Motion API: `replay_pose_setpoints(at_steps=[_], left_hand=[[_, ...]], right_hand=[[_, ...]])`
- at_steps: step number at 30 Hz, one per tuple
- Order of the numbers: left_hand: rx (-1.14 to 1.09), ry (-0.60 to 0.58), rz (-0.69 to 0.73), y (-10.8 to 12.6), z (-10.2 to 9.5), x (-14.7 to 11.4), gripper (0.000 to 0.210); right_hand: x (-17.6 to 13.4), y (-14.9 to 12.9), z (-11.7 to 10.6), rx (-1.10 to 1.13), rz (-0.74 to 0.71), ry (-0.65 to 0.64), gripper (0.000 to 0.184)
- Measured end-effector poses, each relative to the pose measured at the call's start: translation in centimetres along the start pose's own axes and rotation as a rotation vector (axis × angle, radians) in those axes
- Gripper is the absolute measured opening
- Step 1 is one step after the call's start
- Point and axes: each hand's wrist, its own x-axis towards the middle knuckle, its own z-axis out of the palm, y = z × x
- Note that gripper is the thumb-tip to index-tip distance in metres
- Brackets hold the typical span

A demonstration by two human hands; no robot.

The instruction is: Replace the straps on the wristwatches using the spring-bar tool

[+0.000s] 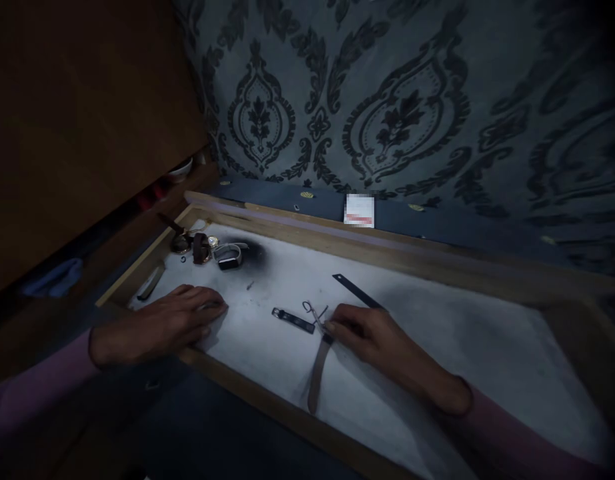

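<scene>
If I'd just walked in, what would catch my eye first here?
Probably the bold, dark-patterned wall filling much of the upper view. Below it, a wooden tray shows a pale floor in the dim light, with a square-faced watch toward its far left corner. Near the middle, the right hand has its fingertips at a slim, looped metal piece, close to a dark buckled strap.

Dim, bluish light picks out the flat white lining [287,283] around the bare right hand [374,340]; soft shadow lies below its grip; beyond, a white rectangular card [360,209] is pixelated.
</scene>
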Motion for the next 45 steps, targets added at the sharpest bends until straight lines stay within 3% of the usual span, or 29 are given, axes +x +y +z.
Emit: replay_pose_setpoints(at_steps=[3, 9, 15, 20, 26, 31, 35, 41, 45], left_hand=[[-0.002, -0.072, 0.045, 0.0, 0.1, 1.0, 0.032], [0.141, -0.013, 0.088, 0.0, 1.6, 3.6, 0.039], [0.244, 0.015, 0.144, 0.5, 2.1, 6.1, 0.039], [0.275, 0.067, 0.177, 0.8, 2.0, 8.0, 0.035], [0.221, 0.097, 0.17, 0.5, 2.3, 9.8, 0.026], [0.081, 0.218, 0.168, -0.3, 3.1, 9.9, 0.023], [0.063, 0.266, 0.204, -0.6, 3.7, 9.8, 0.03], [0.173, 0.23, 0.22, -0.5, 3.9, 10.0, 0.044], [0.206, 0.167, 0.211, -0.2, 3.7, 10.1, 0.049]], right_hand=[[-0.1, 0.2, -0.2, -0.008, 0.011, 0.01, 0.029], [-0.1, 0.3, -0.1, -0.055, 0.02, 0.031, 0.024], [0.4, -1.0, 1.0, -0.263, 0.034, 0.134, 0.015], [1.7, -2.9, 1.4, -0.458, 0.103, 0.092, 0.008], [2.8, -3.5, 1.1, -0.443, 0.166, 0.049, 0.01], [3.0, -2.4, 1.0, -0.271, 0.15, 0.068, 0.013], [3.3, -1.4, 0.7, 0.007, 0.152, 0.079, 0.011], [4.0, -0.3, 0.4, 0.605, 0.212, 0.146, 0.012], [4.4, 0.1, 0.5, 0.801, 0.231, 0.204, 0.02]])
